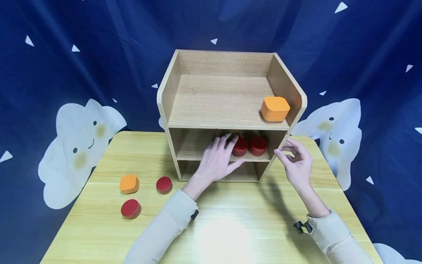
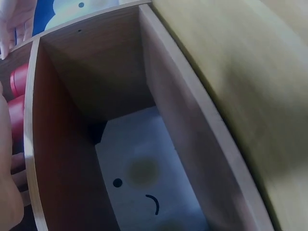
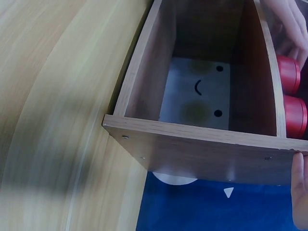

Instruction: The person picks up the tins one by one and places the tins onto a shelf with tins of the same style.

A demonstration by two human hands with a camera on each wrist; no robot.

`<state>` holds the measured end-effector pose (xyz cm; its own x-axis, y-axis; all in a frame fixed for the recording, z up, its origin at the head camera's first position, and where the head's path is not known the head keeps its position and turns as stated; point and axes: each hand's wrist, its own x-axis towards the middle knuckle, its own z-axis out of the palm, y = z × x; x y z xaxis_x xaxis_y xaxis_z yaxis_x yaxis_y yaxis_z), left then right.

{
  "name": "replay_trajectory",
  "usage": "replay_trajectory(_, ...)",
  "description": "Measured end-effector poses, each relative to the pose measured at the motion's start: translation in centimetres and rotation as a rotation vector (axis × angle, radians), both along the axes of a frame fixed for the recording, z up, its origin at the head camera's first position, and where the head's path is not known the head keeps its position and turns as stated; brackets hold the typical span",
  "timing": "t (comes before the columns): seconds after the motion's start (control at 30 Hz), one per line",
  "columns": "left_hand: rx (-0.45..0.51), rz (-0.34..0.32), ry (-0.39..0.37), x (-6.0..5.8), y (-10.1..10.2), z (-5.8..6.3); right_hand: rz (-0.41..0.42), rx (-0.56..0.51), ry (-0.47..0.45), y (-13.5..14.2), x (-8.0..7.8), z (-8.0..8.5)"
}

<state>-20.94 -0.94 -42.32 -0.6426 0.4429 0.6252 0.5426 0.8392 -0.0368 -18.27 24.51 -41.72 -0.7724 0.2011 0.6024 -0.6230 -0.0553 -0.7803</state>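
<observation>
Pale sleeves reach from the near side toward a wooden shelf unit. At its middle compartment, the left hand is open, fingers spread beside a red tin; whether they touch it cannot be told. A second red tin stands just right of that one, near the unit's right wall. Outside that wall, the right hand touches the panel with relaxed, slightly bent fingers, holding no tin. An orange box sits on the unit's top, by the right wall and close to the open front. Left of the unit, another orange box and two loose red tins rest on the table. Careless left fingers could knock the nearer tin into its neighbour or over the compartment's front edge; too hard a push from the right could shift the unit, jolting the top box off its front.
</observation>
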Motion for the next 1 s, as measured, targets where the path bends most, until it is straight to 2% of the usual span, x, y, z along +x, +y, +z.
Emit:
replay_trajectory(0.1,0.0,-0.01,-0.005,0.7,-1.1,-0.4,-0.001,0.005,-0.002,0.0,0.1,0.1)
replay_trajectory(0.3,0.012,-0.055,0.076,2.1,-2.9,-1.1,0.002,0.004,-0.003,-0.1,0.2,0.2)
replay_trajectory(0.47,0.001,-0.094,0.112,3.3,-4.0,-1.6,-0.001,0.012,-0.01,0.0,0.1,0.2)
replay_trajectory(0.7,-0.042,-0.123,0.091,5.0,-5.5,-2.2,-0.006,0.022,-0.008,-0.1,0.2,0.3)
replay_trajectory(1.0,-0.02,-0.182,0.167,7.1,-8.6,-3.5,-0.018,0.02,-0.013,-0.1,0.2,0.3)
